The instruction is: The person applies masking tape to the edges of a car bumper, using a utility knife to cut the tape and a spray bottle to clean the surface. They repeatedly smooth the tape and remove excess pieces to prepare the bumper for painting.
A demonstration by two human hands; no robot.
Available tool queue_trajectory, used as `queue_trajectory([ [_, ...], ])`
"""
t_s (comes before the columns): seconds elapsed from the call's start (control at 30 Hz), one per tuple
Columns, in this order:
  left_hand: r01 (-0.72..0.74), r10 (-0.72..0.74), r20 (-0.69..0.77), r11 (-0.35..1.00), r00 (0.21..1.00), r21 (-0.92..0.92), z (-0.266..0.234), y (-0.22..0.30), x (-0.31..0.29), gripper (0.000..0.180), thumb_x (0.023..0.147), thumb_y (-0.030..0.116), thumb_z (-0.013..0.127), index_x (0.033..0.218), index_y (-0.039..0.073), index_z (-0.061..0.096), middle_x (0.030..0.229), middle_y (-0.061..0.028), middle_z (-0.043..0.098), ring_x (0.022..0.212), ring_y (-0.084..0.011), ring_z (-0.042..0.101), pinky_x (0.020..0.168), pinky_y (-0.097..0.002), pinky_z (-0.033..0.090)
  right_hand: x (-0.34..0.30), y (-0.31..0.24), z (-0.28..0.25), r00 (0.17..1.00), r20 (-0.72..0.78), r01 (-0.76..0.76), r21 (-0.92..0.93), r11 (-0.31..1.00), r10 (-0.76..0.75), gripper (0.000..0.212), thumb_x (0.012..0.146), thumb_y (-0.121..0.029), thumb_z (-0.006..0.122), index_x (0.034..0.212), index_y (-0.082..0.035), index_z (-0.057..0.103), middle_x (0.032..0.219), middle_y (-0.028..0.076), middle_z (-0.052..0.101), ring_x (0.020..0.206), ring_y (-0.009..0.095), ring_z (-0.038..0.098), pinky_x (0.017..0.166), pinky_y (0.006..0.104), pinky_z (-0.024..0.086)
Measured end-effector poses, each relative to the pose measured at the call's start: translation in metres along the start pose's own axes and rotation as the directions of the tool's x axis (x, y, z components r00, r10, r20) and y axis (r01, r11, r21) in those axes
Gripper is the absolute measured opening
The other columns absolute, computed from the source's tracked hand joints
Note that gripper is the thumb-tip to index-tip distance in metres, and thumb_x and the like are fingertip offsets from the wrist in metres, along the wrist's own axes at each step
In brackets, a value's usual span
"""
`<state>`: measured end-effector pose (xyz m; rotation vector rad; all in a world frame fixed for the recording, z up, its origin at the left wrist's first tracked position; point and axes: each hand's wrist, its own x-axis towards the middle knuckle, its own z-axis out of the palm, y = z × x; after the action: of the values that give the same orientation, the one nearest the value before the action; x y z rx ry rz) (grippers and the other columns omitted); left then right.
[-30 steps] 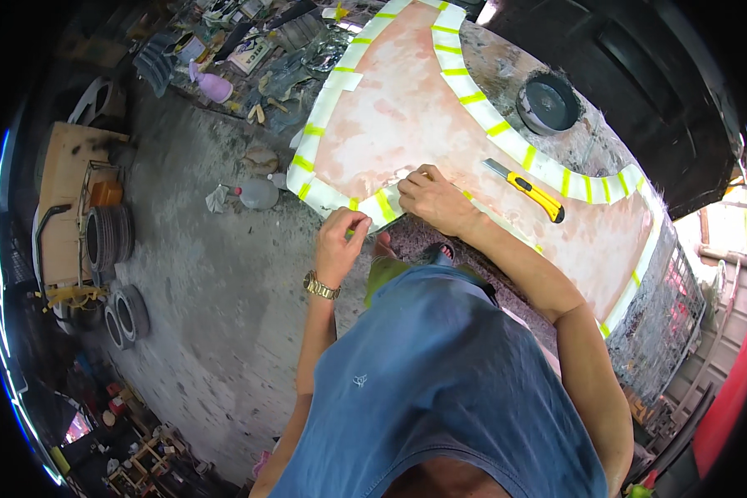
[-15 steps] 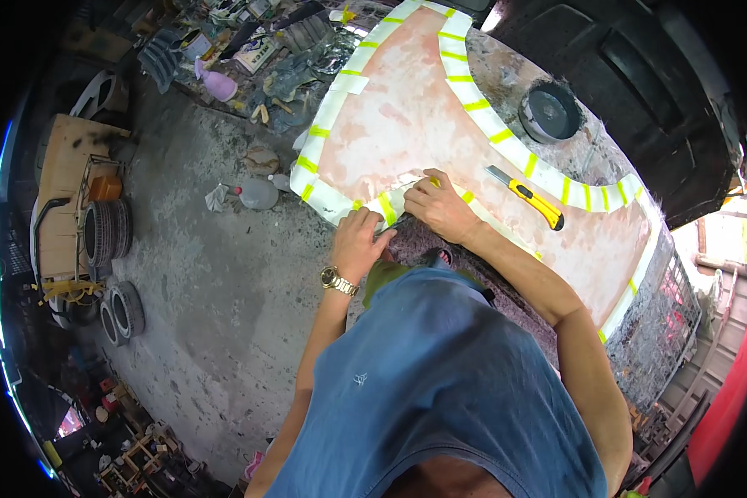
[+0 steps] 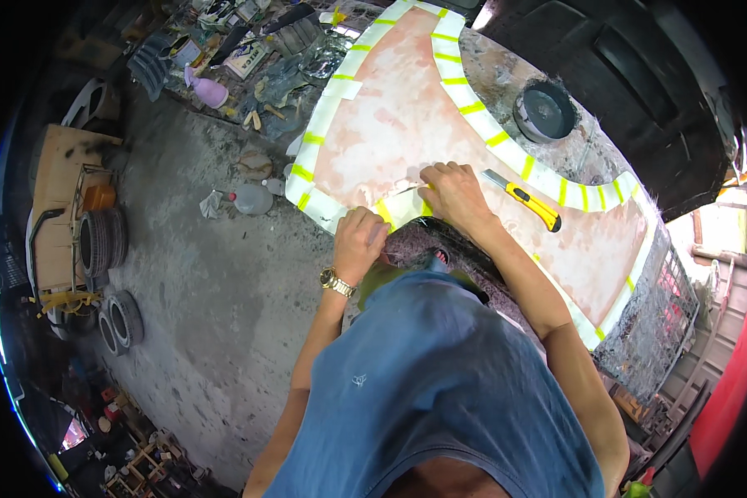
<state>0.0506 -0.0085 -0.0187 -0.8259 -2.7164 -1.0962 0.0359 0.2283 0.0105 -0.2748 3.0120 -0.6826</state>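
A large curved panel [image 3: 390, 108], blotched pink and white, lies before me. White edging strips [image 3: 314, 139] run round its border, crossed by short yellow-green tape pieces [image 3: 471, 109]. My left hand [image 3: 358, 242] grips the white strip at the near edge, its fingers curled over the top. To its right, my right hand [image 3: 458, 199] bends its fingers over the same strip and the panel's rim. Yellow-green tape shows between the two hands; the fingertips are partly hidden. A yellow utility knife [image 3: 527, 202] with its blade out rests on the panel, right of my right hand.
A dark round tub [image 3: 545, 111] stands beyond the panel's curved cutout. Far left, a cluttered bench holds a pink spray bottle [image 3: 207, 88]. On the floor are a clear plastic jug [image 3: 253, 199] and several tyres [image 3: 124, 317]. A large black panel [image 3: 614, 75] stands at the back right.
My right hand has shifted slightly right along the edge, away from my left hand, and more of the strip shows between them. The left hand stays near the same spot. The view has shifted slightly.
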Motion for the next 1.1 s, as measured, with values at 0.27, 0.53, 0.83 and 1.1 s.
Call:
queue_trajectory([
  [0.27,0.052,-0.046,0.044,0.988,0.998,-0.145,-0.021,-0.029,0.044,0.007,0.088,0.006,0.063,0.090,0.000,0.066,0.088,-0.0129,0.063,0.083,-0.0343,0.060,0.076,-0.0428,0.047,-0.003,-0.008,0.005,0.997,0.030,0.069,0.105,0.992,-0.072,0.014,0.085,-0.019,0.066,0.088,-0.006,0.067,0.089,0.011,0.063,0.093,0.030,0.060,0.086,0.0448,0.044],
  [0.53,0.064,-0.025,0.206,0.981,0.978,-0.185,-0.028,-0.036,0.061,0.014,0.089,0.002,0.059,0.099,-0.001,0.068,0.090,-0.0120,0.064,0.091,-0.0309,0.061,0.080,-0.0401,0.048,-0.017,-0.020,0.003,0.980,-0.064,0.195,0.099,0.976,-0.189,0.010,0.084,-0.016,0.068,0.085,-0.006,0.065,0.088,0.008,0.060,0.093,0.026,0.056,0.086,0.0405,0.041],
  [0.83,0.091,-0.050,0.206,0.977,0.977,-0.194,-0.024,-0.036,0.056,0.015,0.088,0.001,0.059,0.099,-0.001,0.068,0.090,-0.0122,0.063,0.090,-0.0313,0.060,0.081,-0.0405,0.048,-0.022,-0.023,-0.008,0.977,0.012,0.213,0.077,0.974,-0.215,0.011,0.087,-0.018,0.064,0.085,-0.007,0.067,0.090,0.007,0.060,0.096,0.025,0.057,0.087,0.0411,0.041],
  [1.1,0.012,0.023,0.225,0.988,0.974,-0.154,-0.027,-0.033,0.052,0.015,0.085,-0.001,0.064,0.098,0.002,0.069,0.091,-0.0101,0.064,0.090,-0.0310,0.060,0.081,-0.0408,0.047,-0.029,-0.028,-0.008,0.954,0.005,0.299,0.032,0.954,-0.300,0.012,0.087,-0.017,0.060,0.083,-0.008,0.066,0.089,0.007,0.058,0.097,0.025,0.056,0.088,0.0401,0.042],
])
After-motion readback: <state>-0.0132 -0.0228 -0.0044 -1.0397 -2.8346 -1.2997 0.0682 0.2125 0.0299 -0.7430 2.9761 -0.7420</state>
